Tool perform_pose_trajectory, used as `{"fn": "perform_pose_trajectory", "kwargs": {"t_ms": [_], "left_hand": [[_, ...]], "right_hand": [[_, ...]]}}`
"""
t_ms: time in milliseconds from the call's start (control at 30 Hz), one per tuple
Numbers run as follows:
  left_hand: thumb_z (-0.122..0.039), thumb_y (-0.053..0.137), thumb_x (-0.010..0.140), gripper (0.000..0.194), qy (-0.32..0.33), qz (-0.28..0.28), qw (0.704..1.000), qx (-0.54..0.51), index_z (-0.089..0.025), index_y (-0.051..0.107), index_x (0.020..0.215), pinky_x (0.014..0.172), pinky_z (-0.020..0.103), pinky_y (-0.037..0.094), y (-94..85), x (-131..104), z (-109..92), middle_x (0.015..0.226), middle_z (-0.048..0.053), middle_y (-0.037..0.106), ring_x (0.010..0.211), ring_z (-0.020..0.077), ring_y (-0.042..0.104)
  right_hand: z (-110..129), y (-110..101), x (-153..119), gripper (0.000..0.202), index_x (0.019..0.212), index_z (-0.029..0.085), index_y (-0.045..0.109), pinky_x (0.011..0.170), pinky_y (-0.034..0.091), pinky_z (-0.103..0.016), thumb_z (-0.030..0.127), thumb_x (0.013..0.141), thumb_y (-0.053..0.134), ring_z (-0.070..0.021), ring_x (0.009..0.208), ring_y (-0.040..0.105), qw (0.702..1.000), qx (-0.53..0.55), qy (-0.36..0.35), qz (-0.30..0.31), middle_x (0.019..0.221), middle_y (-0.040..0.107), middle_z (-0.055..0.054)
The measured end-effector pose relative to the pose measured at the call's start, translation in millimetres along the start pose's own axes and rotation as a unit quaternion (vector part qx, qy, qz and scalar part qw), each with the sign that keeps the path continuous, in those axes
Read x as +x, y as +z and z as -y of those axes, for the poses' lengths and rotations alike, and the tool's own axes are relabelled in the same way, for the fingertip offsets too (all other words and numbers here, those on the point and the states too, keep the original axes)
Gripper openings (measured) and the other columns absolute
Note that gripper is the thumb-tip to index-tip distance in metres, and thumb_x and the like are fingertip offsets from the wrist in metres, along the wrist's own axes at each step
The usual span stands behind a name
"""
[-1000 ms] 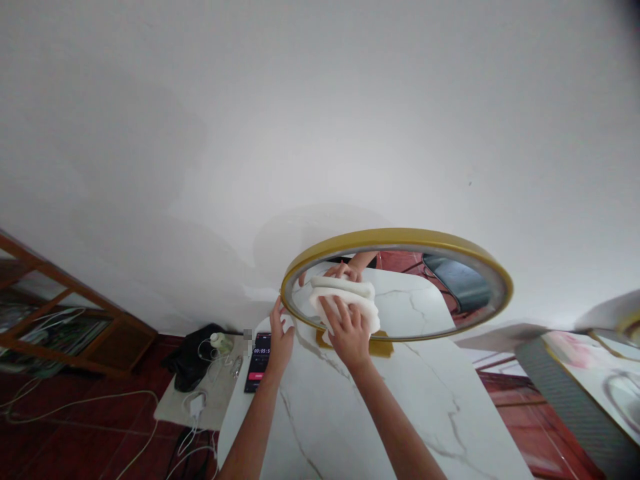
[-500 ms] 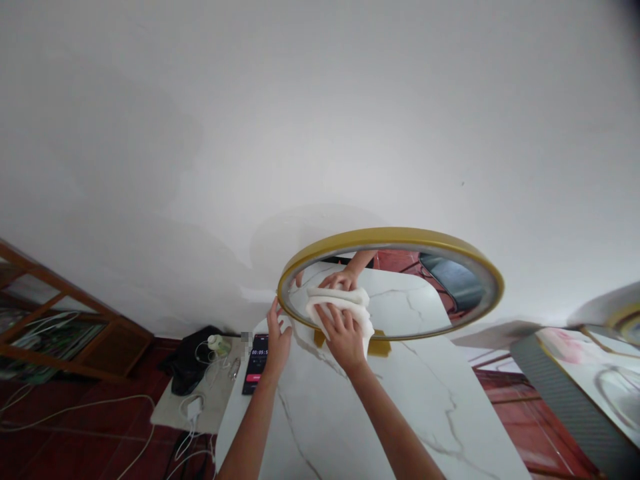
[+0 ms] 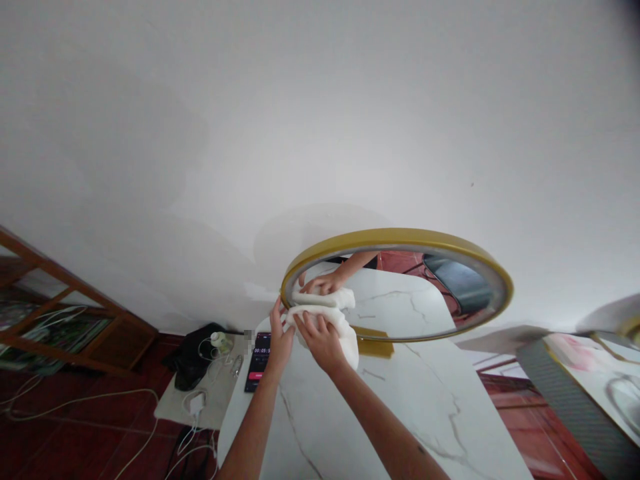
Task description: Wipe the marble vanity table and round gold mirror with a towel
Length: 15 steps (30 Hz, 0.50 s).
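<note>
A round mirror [image 3: 395,303] in a gold frame stands on a gold base [image 3: 373,345] on the white marbled table [image 3: 320,427]. My right hand [image 3: 321,340] presses a folded white cloth [image 3: 345,328] against the lower left of the glass, fingers spread over it. My left hand [image 3: 281,333] grips the mirror's left rim, with fingertips at the edge; part of its grip is hidden behind the frame. Both hands and the cloth show as reflections in the glass.
Left of my left hand lies a phone [image 3: 259,360] showing a running timer. A low stand [image 3: 205,400] holds a black bag [image 3: 193,357], a small bottle [image 3: 219,342] and cables. A wooden shelf [image 3: 120,340] stands at far left. A plain wall [image 3: 320,120] rises behind the mirror.
My right hand and the cloth have slid left and slightly down across the glass, close to my left hand. My left hand stays at the left rim.
</note>
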<state>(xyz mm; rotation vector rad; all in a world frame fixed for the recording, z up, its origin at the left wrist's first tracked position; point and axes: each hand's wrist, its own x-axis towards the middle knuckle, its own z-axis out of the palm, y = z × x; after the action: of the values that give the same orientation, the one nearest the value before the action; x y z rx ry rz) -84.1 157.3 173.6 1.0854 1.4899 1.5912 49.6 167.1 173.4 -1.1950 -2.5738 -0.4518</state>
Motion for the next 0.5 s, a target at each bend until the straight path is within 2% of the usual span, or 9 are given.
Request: {"fn": "perform_pose_trajectory", "kwargs": {"t_ms": [100,167,367,500], "left_hand": [[-0.010,0.047,0.066,0.077,-0.001,-0.002,1.000,-0.003,-0.030,0.029,0.138,0.097,0.036,0.039,-0.2,0,-2,0.144,0.005,0.032,0.125,0.0209,0.041],[-0.008,0.045,0.064,0.079,0.001,0.002,1.000,0.008,-0.030,0.029,0.138,0.098,0.036,0.038,-1.1,0,-4,0.144,0.005,0.032,0.126,0.0211,0.041],[-0.009,0.044,0.063,0.080,-0.004,0.005,0.999,0.038,-0.032,0.029,0.138,0.098,0.039,0.038,-4.1,0,-7,0.146,0.004,0.032,0.126,0.0224,0.041],[-0.009,0.044,0.063,0.080,-0.003,0.006,0.999,0.039,-0.031,0.029,0.138,0.097,0.039,0.039,-3.6,1,-3,0.146,0.004,0.031,0.126,0.0225,0.040]], "right_hand": [[3,-1,8,0.054,0.143,0.027,0.027,0.074,0.051,-0.037,0.016,0.091,0.038,-0.0250,0.108,0.050,1.000,0.001,0.007,-0.001,0.139,0.043,-0.009],[2,6,6,0.054,0.143,0.026,0.028,0.075,0.052,-0.037,0.014,0.091,0.037,-0.0243,0.107,0.051,1.000,0.007,0.010,0.011,0.139,0.043,-0.010],[-13,42,-35,0.058,0.136,0.025,0.040,0.068,0.053,-0.036,0.003,0.083,0.043,-0.0247,0.106,0.053,0.997,-0.003,0.031,0.068,0.133,0.050,-0.012],[-19,48,-48,0.057,0.134,0.024,0.043,0.068,0.052,-0.034,0.000,0.082,0.042,-0.0251,0.108,0.053,0.996,-0.018,0.045,0.077,0.130,0.051,-0.012]]}}
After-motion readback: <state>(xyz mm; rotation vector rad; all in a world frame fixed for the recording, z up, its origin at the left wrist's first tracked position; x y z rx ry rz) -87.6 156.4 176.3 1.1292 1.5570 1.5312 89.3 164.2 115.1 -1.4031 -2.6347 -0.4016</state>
